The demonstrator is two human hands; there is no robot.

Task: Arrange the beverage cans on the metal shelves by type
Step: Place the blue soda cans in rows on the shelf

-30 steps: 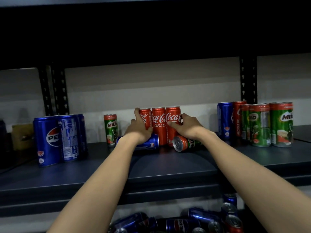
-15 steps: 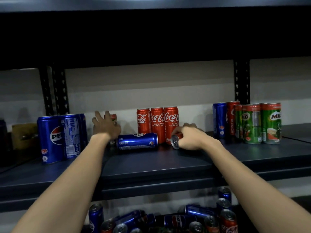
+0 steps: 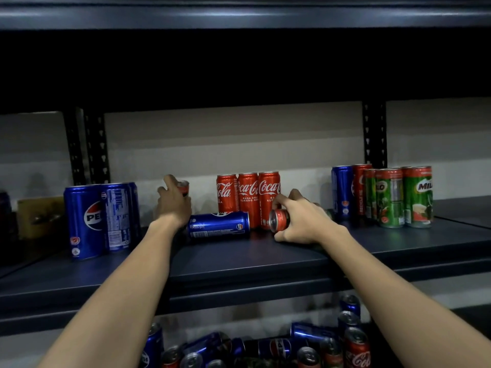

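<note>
Sorting cans by type on the metal shelf [image 3: 239, 261], partly done. Standing grouped already: Pepsi cans [image 3: 101, 219] at left, three Coca-Cola cans [image 3: 248, 197] at centre, Milo cans [image 3: 398, 197] at right, though with a blue can [image 3: 341, 192] and a red can [image 3: 359, 189] mixed in behind. Left hand [image 3: 172, 205] curling around a small upright can [image 3: 183, 187], mostly hidden. Right hand [image 3: 300, 221] gripping a fallen can [image 3: 279, 220] lying just before the Coca-Cola row. Lying between the hands, untouched: a toppled Pepsi can [image 3: 219, 224]. Remaining unsorted: a jumbled heap of cans [image 3: 265, 346] on the level below
</note>
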